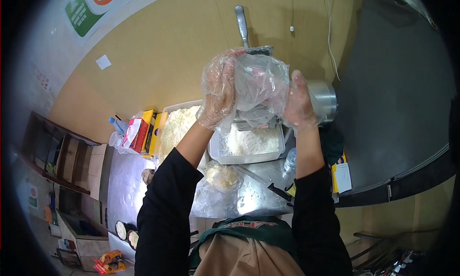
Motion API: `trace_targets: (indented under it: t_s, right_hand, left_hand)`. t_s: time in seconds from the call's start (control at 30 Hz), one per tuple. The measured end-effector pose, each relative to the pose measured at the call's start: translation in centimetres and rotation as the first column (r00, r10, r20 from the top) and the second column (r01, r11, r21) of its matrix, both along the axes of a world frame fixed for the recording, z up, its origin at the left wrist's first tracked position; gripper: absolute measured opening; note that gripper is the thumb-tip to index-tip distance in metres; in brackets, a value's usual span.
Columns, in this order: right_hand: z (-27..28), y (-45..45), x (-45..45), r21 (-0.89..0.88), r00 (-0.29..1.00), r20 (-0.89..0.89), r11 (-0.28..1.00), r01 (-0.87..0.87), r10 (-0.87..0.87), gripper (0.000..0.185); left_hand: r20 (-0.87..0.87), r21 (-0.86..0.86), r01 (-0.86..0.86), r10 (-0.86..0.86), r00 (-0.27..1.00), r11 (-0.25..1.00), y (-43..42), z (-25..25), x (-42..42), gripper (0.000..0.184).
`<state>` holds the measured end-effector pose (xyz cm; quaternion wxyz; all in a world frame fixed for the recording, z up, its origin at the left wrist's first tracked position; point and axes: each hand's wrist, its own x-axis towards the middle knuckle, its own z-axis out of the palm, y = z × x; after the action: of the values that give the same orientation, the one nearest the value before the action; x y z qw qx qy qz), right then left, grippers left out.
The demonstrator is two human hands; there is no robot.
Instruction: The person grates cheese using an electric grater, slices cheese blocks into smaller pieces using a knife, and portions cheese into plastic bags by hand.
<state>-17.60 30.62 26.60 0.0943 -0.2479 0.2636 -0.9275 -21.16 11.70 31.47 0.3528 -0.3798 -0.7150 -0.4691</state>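
Observation:
My left hand, in a clear plastic glove, presses its fingers against one side of a crumpled clear plastic bag. On the other side my right hand, also gloved, grips the bag with its thumb up; its other fingers are partly hidden. The bag is over a metal grating machine, whose lever handle sticks up behind. Something pinkish shows faintly through the plastic. Below the machine is a white tub with a heap of finely grated white cheese.
A larger bin of grated cheese stands left, beside yellow and red boxes. On the metal table lie a bagged pale ball and a black-handled knife. A clear bottle stands near my right forearm. A white cord hangs behind.

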Motion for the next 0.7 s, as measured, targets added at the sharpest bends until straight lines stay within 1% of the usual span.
trace_targets:
  t_s: [0.03, 0.07, 0.1, 0.13, 0.17, 0.23, 0.27, 0.33, 0.37, 0.43, 0.47, 0.53, 0.57, 0.63, 0.67, 0.7]
  right_hand:
    - [0.5, -0.1, -0.4, 0.003, 0.998, -0.037, 0.999, 0.049, -0.049, 0.054]
    - [0.1, 0.2, -1.2, 0.000, 0.998, -0.034, 0.999, 0.053, -0.053, 0.054]
    - [-0.4, 0.2, -2.1, 0.192, 0.980, 0.035, 0.964, 0.184, -0.194, 0.048]
    - [-0.9, 0.5, -2.7, 0.288, 0.962, 0.056, 0.927, 0.242, -0.268, 0.045]
    - [-0.7, 0.6, -2.9, 0.384, 0.939, 0.072, 0.878, 0.286, -0.337, 0.042]
    - [-0.4, 1.0, -3.2, 0.295, 0.985, 0.079, 0.948, 0.121, -0.150, 0.033]
    - [-0.3, 0.7, -3.2, 0.296, 0.986, 0.080, 0.948, 0.117, -0.147, 0.033]
    - [-0.1, 0.2, -3.1, 0.174, 0.990, 0.075, 0.979, 0.108, -0.123, 0.033]
    - [0.0, -0.1, -3.1, 0.173, 0.989, 0.077, 0.979, 0.109, -0.124, 0.033]
    - [0.5, -0.4, -3.3, 0.040, 0.990, 0.136, 0.999, 0.030, -0.035, 0.034]
    - [0.2, -0.1, -3.5, 0.038, 0.990, 0.137, 0.999, 0.031, -0.036, 0.034]
    - [-0.6, 0.6, -3.9, 0.044, 0.998, 0.038, 0.998, -0.045, 0.044, 0.041]
    - [-0.3, 0.7, -3.8, 0.045, 0.998, 0.038, 0.998, -0.048, 0.046, 0.041]
    - [-0.1, 1.0, -3.2, 0.278, 0.996, 0.044, 0.958, 0.066, -0.081, 0.043]
    - [0.3, 0.7, -2.2, 0.279, 0.996, 0.045, 0.958, 0.064, -0.080, 0.043]
    - [0.8, -0.1, -0.9, 0.383, 0.977, -0.028, 0.901, 0.205, -0.210, 0.042]
  left_hand:
    - [-0.018, -0.020, 0.006, -0.006, 1.000, 1.000, 0.3, 0.0, 0.1, 0.032]
    - [-0.015, -0.023, 0.009, -0.010, 1.000, 1.000, 0.5, -0.3, 0.0, 0.032]
    - [0.032, 0.008, 0.035, -0.035, 0.999, 0.999, 0.5, -0.9, -0.4, 0.040]
    - [0.076, 0.041, 0.057, -0.060, 0.995, 0.998, 0.5, -1.4, -0.8, 0.048]
    - [0.076, 0.041, 0.056, -0.059, 0.995, 0.998, 0.7, -1.5, -1.2, 0.048]
    - [0.030, 0.304, 0.126, -0.142, 0.989, 0.944, 0.9, -1.7, -1.9, 0.042]
    - [0.030, 0.304, 0.122, -0.138, 0.990, 0.945, 0.7, -1.7, -1.9, 0.042]
    - [0.046, 0.259, 0.117, -0.133, 0.990, 0.959, 0.6, -1.7, -2.0, 0.046]
    - [0.049, 0.258, 0.118, -0.134, 0.990, 0.959, 0.7, -1.5, -1.6, 0.046]
    - [0.104, 0.152, 0.089, -0.105, 0.989, 0.984, 0.9, -1.1, -0.8, 0.053]
    - [0.105, 0.150, 0.089, -0.105, 0.989, 0.985, 0.9, -1.0, -0.9, 0.053]
    - [0.066, 0.098, 0.070, -0.077, 0.995, 0.993, 0.7, -0.9, -1.1, 0.052]
    - [0.066, 0.099, 0.067, -0.074, 0.995, 0.993, 0.8, -1.0, -1.5, 0.052]
    - [0.100, 0.333, 0.109, -0.151, 0.984, 0.936, 1.0, -1.2, -2.7, 0.049]
    - [0.101, 0.334, 0.108, -0.149, 0.984, 0.936, 1.1, -1.0, -3.1, 0.049]
    - [0.097, 0.269, 0.153, -0.184, 0.978, 0.951, 1.1, -0.9, -3.4, 0.052]
